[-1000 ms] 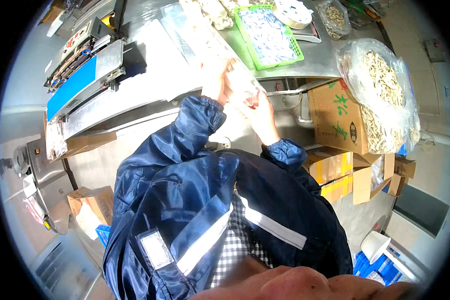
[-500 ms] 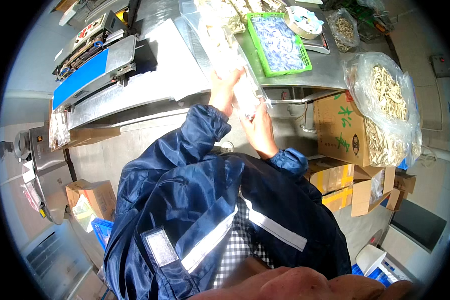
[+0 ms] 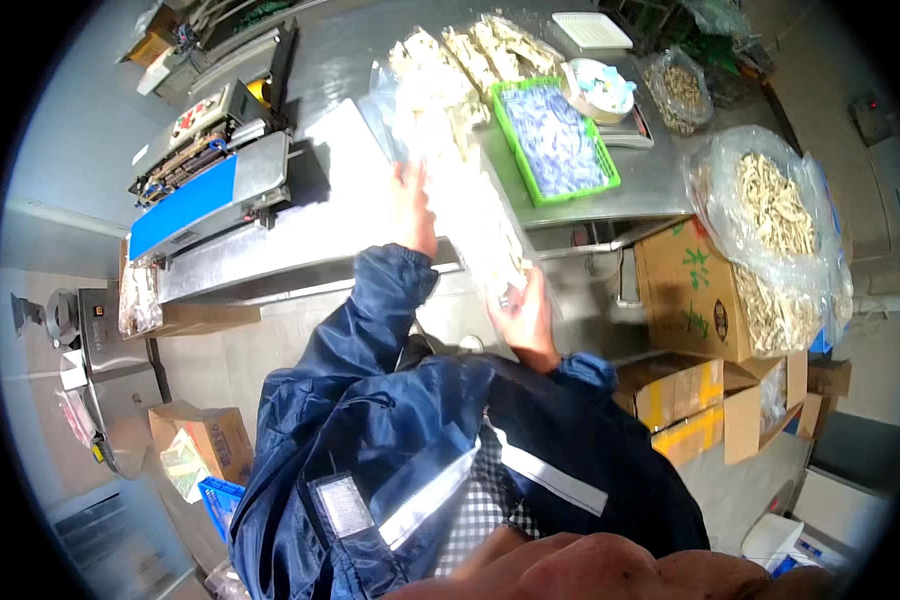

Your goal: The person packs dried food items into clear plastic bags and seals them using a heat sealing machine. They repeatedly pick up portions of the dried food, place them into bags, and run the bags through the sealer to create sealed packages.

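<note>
A long clear plastic bag [image 3: 492, 235] of pale dried slices, perhaps mushrooms, slants from the table edge toward me. Glare washes out much of it. My right hand [image 3: 526, 325] grips the bag's near end, thumb and fingers closed on the plastic. Along the bag's left side is my left hand [image 3: 414, 210], fingers stretched upward; whether it touches the plastic I cannot tell. Beyond the bag, bundles of the same pale slices [image 3: 435, 75] lie on the steel table [image 3: 345, 65]. To their right stands a green basket [image 3: 613, 178] of small blue-and-white packets.
A machine with a blue belt [image 3: 185, 208] stands at the left of the table. A roll of tape [image 3: 582, 95] sits beside the basket, near a white tray [image 3: 592, 30]. Open sacks of dried slices [image 3: 775, 205] and cardboard boxes [image 3: 675, 290] crowd the right side.
My left hand has loosened from the bag and moved to its left side, fingers extended. The bag's near end and my right hand are lower in view. The view has shifted, showing more table.
</note>
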Action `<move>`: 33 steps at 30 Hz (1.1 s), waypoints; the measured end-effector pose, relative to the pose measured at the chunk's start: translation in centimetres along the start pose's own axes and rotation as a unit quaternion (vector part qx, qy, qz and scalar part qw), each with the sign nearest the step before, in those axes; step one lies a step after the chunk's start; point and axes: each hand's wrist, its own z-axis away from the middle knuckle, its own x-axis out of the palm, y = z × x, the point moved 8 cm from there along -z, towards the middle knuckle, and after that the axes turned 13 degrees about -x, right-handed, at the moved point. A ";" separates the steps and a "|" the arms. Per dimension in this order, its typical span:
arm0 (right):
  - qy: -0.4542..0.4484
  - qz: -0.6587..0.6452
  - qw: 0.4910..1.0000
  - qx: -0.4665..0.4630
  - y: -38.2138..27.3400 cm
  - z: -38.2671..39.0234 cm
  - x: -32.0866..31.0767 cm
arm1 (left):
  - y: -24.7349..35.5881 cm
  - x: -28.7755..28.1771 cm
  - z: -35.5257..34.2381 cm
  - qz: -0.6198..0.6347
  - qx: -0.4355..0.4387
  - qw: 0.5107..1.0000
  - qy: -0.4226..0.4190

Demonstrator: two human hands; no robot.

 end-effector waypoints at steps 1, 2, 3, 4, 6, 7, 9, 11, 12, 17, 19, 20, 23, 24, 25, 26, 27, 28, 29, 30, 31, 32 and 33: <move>0.016 -0.009 0.999 -0.045 0.3 1.2 -0.1 | 2.3 -1.5 -2.5 0.025 0.047 0.999 -0.005; 0.021 -0.129 0.991 0.001 0.6 1.8 -0.3 | 4.7 -2.9 -4.2 0.023 0.063 0.998 0.021; 0.024 -0.243 0.968 0.051 1.0 2.8 -0.7 | 6.4 -3.9 -5.3 0.021 0.074 0.996 0.044; 0.013 -0.230 0.969 0.085 3.8 4.7 -1.8 | 8.8 -2.2 -4.9 -0.012 0.099 0.995 0.002; -0.060 0.038 0.997 -0.014 1.2 4.9 -5.6 | 11.4 -0.2 -3.6 -0.065 0.109 0.991 -0.030; -0.046 0.002 0.999 0.025 0.7 5.4 -6.5 | 11.8 0.9 -2.9 -0.083 0.112 0.988 -0.061; -0.039 0.075 0.995 -0.049 0.5 6.8 -8.3 | 11.2 1.7 -3.2 -0.138 0.103 0.983 -0.062; -0.067 0.073 0.995 0.010 2.9 9.5 -8.7 | 10.6 2.2 -3.5 -0.184 0.131 0.973 -0.055; -0.082 0.071 0.993 0.038 4.4 10.9 -8.7 | 10.0 1.8 -3.5 -0.215 0.145 0.965 -0.028; 0.021 -0.042 0.986 0.158 11.6 19.9 -9.1 | 7.9 1.1 -1.5 -0.222 0.224 0.948 0.046; 0.049 -0.021 0.989 0.141 12.9 22.6 -9.2 | 5.5 0.1 -2.4 -0.070 0.142 0.987 0.017; 0.056 -0.027 0.987 0.148 13.4 23.5 -9.1 | 4.4 -0.5 -3.3 -0.076 0.115 0.990 0.004; 0.056 -0.089 0.975 0.197 12.0 22.8 -10.0 | 2.8 2.7 -1.6 0.046 0.045 0.992 -0.107; 0.057 -0.102 0.980 0.161 10.8 22.0 -9.9 | 2.9 3.9 0.2 0.106 0.029 0.983 -0.147; 0.062 -0.110 0.984 0.125 9.6 21.2 -10.1 | 2.2 4.1 0.7 0.129 0.001 0.983 -0.130; 0.053 -0.088 0.990 0.100 9.0 20.9 -10.0 | 0.7 4.8 2.1 0.118 -0.043 0.982 -0.142; 0.044 -0.064 0.994 0.073 8.5 20.5 -10.0 | -1.0 5.7 3.8 0.109 -0.086 0.978 -0.154; 0.029 -0.045 0.998 0.046 8.0 20.3 -9.5 | -3.0 5.9 4.5 0.083 -0.105 0.966 -0.222; 0.014 -0.025 0.999 0.018 7.4 20.0 -9.0 | -5.0 6.3 5.1 0.057 -0.124 0.948 -0.287; -0.009 0.018 1.000 -0.003 6.7 19.9 -8.6 | -5.8 6.2 5.6 0.039 -0.092 0.961 -0.256; -0.030 0.062 0.997 -0.028 6.0 19.7 -8.3 | -5.8 6.6 5.6 0.043 -0.069 0.961 -0.264; -0.062 0.129 0.988 -0.052 5.2 19.1 -8.1 | -6.0 6.3 5.3 0.040 -0.092 0.961 -0.257; -0.059 0.129 0.989 -0.049 4.9 19.5 -7.6 | -6.1 5.9 5.2 0.036 -0.115 0.961 -0.250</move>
